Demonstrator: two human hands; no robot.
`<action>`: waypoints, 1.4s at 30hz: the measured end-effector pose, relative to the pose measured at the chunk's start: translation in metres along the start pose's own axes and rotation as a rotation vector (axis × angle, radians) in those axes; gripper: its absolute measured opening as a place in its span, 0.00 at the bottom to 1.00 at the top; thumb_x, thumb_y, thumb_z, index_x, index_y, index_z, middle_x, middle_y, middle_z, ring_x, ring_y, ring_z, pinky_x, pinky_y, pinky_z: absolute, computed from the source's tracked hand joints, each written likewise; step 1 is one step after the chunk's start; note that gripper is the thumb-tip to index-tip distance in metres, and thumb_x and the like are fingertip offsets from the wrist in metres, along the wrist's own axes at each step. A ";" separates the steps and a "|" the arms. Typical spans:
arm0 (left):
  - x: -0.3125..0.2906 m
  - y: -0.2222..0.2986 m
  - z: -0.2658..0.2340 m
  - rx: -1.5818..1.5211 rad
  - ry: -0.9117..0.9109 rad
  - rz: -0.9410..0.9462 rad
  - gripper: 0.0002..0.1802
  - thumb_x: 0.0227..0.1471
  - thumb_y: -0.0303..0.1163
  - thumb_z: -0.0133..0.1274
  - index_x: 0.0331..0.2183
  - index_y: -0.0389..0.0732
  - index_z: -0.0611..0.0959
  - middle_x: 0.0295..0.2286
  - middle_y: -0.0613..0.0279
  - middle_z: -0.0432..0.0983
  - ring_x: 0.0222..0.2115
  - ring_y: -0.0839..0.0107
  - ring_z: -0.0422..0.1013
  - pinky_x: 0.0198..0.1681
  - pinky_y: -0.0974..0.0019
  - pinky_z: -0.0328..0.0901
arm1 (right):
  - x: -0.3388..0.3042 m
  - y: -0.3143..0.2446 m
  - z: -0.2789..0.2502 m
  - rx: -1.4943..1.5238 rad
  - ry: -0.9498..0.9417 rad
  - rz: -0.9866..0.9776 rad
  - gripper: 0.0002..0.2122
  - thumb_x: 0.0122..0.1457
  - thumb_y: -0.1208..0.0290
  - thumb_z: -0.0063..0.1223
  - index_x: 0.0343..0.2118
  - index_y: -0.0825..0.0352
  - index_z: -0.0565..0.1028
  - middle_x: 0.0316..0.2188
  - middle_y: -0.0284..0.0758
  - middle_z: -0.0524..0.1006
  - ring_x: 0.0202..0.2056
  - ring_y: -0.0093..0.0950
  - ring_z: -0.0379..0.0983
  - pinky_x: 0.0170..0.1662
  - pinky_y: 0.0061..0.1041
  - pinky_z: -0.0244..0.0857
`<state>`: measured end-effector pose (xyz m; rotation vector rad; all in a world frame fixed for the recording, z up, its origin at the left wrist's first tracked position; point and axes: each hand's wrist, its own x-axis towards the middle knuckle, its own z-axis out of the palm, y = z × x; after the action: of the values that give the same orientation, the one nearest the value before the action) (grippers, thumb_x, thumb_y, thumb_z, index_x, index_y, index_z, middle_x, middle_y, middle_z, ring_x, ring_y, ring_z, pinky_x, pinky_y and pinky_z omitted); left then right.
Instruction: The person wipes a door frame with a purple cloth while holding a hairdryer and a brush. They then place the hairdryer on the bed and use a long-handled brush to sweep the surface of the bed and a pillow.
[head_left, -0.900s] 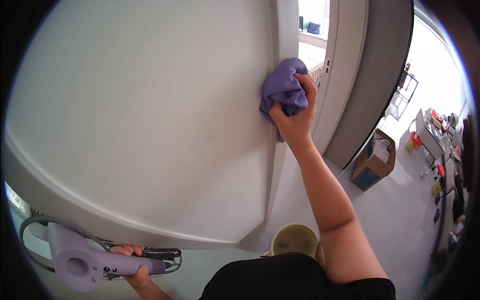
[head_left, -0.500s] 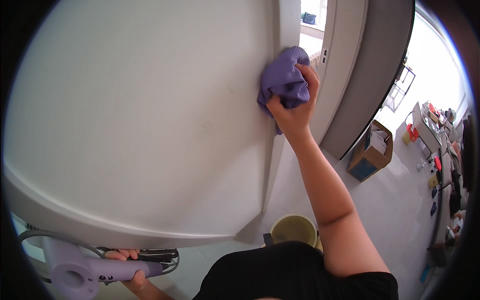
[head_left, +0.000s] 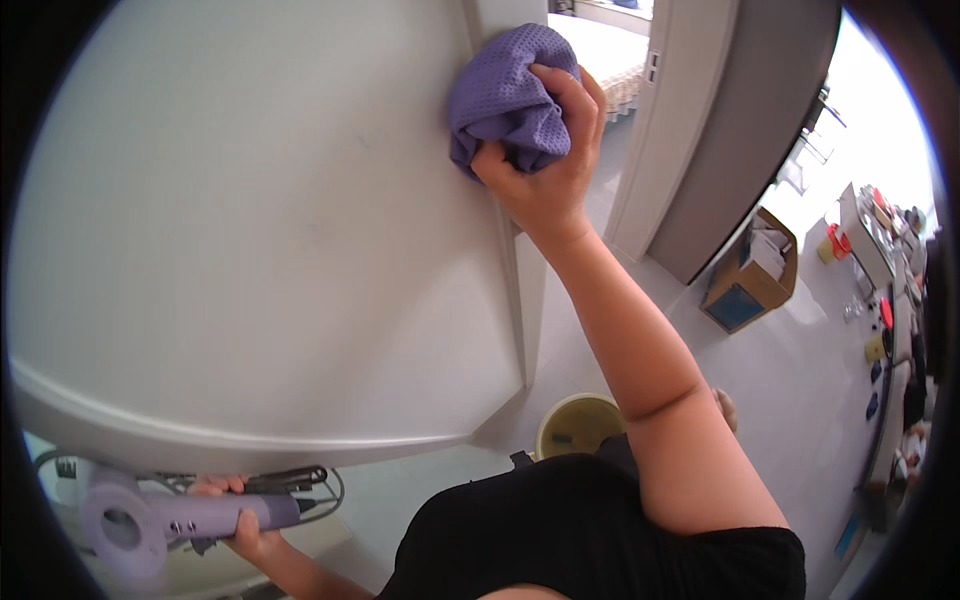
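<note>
Pressing a bunched purple cloth [head_left: 512, 100] to the white panel [head_left: 260, 230], right hand [head_left: 548, 170] grip clenched over it, left hand [head_left: 238, 520] grasping a lilac hairdryer [head_left: 170, 515].

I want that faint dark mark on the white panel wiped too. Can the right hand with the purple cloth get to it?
Probably yes: the right hand presses the purple cloth on the white panel, and nothing lies between them.

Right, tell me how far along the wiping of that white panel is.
Done: cannot be judged; the white panel looks plain, with faint marks near its middle. In hand: the right hand presses a bunched purple cloth against the panel's upper right edge, while the left hand has its grip on a purple hair dryer below. Left: possibly those faint marks and the lower rim.
</note>
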<state>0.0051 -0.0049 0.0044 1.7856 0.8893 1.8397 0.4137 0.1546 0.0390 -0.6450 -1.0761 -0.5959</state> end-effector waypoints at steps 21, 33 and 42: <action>0.015 0.073 0.128 -0.038 0.537 -0.207 0.24 0.29 0.30 0.55 0.34 0.43 0.65 0.30 0.64 0.59 0.30 0.72 0.59 0.39 0.65 0.59 | -0.028 0.004 0.146 0.273 -0.302 0.046 0.25 0.29 0.69 0.63 0.37 0.48 0.71 0.49 0.43 0.55 0.46 0.45 0.54 0.47 0.38 0.57; 0.008 0.088 0.128 0.157 0.478 -0.246 0.24 0.31 0.30 0.54 0.35 0.42 0.65 0.31 0.63 0.58 0.32 0.70 0.58 0.43 0.62 0.55 | -0.046 0.007 0.211 0.326 -0.374 -0.030 0.29 0.32 0.68 0.62 0.43 0.50 0.67 0.52 0.47 0.51 0.50 0.48 0.49 0.50 0.47 0.50; -0.020 0.087 0.126 0.139 0.497 -0.317 0.23 0.32 0.30 0.53 0.36 0.42 0.65 0.32 0.62 0.57 0.34 0.69 0.57 0.45 0.61 0.55 | -0.048 -0.008 0.213 0.268 -0.418 -0.042 0.32 0.26 0.71 0.64 0.42 0.48 0.67 0.51 0.47 0.51 0.49 0.49 0.49 0.51 0.45 0.50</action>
<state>0.1424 -0.0606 0.0465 1.1739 1.4187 2.0717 0.2632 0.3101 0.0666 -0.5228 -1.5338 -0.3476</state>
